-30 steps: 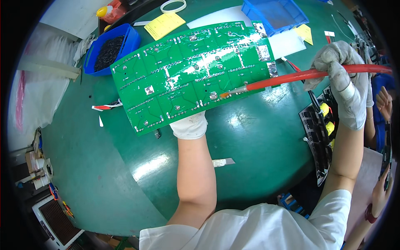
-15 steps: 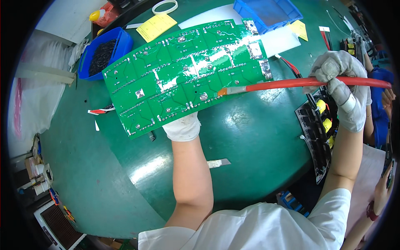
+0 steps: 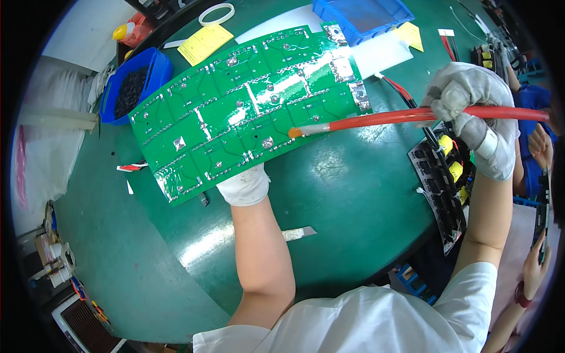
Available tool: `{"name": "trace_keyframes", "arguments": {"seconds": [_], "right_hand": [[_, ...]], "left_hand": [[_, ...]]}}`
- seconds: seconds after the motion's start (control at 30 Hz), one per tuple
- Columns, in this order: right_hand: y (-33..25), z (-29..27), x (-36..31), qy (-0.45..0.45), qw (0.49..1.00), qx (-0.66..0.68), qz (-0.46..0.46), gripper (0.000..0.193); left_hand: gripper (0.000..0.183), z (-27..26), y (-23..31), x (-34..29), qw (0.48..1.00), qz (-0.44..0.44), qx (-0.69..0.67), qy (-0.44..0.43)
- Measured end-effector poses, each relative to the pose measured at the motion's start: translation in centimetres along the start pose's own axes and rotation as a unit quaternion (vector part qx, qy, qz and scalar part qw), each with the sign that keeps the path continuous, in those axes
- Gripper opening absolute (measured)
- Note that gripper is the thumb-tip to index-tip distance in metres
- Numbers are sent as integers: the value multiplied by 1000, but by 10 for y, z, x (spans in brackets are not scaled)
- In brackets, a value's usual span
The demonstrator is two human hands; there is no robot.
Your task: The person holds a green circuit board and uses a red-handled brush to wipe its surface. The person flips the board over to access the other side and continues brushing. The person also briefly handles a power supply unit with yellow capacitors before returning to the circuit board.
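Note:
A large green circuit board (image 3: 226,147) is held up over the table, its soldered side facing me. My gloved left hand (image 3: 246,186) supports it from beneath, with the fingers hidden behind the board. My gloved right hand (image 3: 474,115) is closed round the long red handle of a brush (image 3: 376,119). Its orange-brown tip is over the board's lower right part, and I cannot tell whether it touches.
A blue bin (image 3: 162,76) of dark small parts stands left of the board; a blue tray (image 3: 376,35) lies behind it. A blade (image 3: 300,233) rests nearer me. On the right are a black assembly with yellow parts (image 3: 438,182) and another person's hand (image 3: 540,144).
The whole view has shifted, so most things appear a little farther left. The brush tip stays over nearly the same part of the board, and both hands keep their hold.

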State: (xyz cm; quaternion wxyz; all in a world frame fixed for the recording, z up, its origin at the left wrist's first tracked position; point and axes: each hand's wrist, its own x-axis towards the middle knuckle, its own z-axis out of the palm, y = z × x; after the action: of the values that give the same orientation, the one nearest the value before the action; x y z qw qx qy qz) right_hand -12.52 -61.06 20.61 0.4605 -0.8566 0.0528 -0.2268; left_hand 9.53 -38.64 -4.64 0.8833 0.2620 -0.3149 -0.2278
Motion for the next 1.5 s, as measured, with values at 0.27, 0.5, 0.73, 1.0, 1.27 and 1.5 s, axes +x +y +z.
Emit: {"name": "trace_keyframes", "arguments": {"seconds": [0.27, 0.5, 0.73, 1.0, 1.27, 1.5], "right_hand": [[3, -14, -10, 35, 996, 63, 48, 28], [8, -3, -8, 39, 995, 55, 77, 30], [11, -3, -7, 44, 985, 150, 71, 26], [4, -4, 0, 72, 987, 121, 79, 26], [-10, 3, 5, 36, 981, 161, 101, 25], [-6, -12, -1, 103, 970, 208, 71, 30]], "left_hand": [[53, 16, -8, 2, 995, -7, -87, -44], [58, 13, -3, 6, 747, 189, 632, -76], [54, 0, -2, 1, 898, 55, 437, 3], [60, 18, -9, -5, 744, 21, 664, 65], [55, 38, 0, 9, 991, -30, 94, 88], [53, 32, -1, 6, 950, 25, -311, -13]]}}
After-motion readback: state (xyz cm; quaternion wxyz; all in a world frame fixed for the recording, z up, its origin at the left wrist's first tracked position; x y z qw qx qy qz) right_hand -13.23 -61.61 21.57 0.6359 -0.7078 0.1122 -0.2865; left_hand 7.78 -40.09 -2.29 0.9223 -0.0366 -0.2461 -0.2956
